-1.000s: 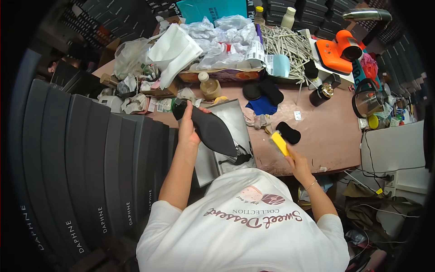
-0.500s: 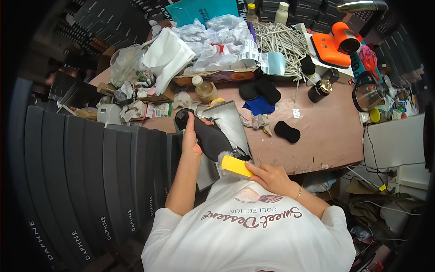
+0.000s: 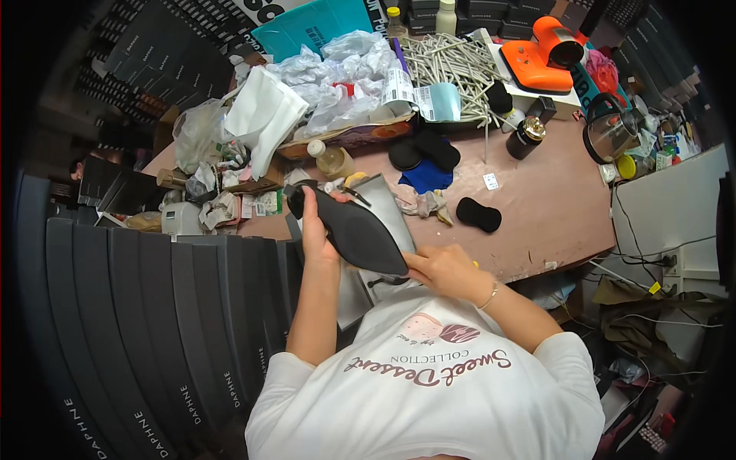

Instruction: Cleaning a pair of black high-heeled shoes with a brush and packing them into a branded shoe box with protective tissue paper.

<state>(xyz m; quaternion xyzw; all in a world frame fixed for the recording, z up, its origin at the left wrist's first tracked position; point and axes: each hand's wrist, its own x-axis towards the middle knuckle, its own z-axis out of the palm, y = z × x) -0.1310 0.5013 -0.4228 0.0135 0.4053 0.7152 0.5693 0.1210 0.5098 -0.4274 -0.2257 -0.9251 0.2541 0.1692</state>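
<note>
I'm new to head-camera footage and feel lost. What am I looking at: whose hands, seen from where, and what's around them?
There is no machine: these are a person's own bare hands. The view comes from a wide fisheye camera on their head, looking down, so straight edges bend near the rim. The left hand holds a dark pointed shoe, its sole facing the camera. The right hand is at the toe; something yellow, mostly hidden, peeks out behind it. On the pinkish table are a black pad, a blue cloth and a capped bottle. Dark boxes stand in a row at left.
</note>
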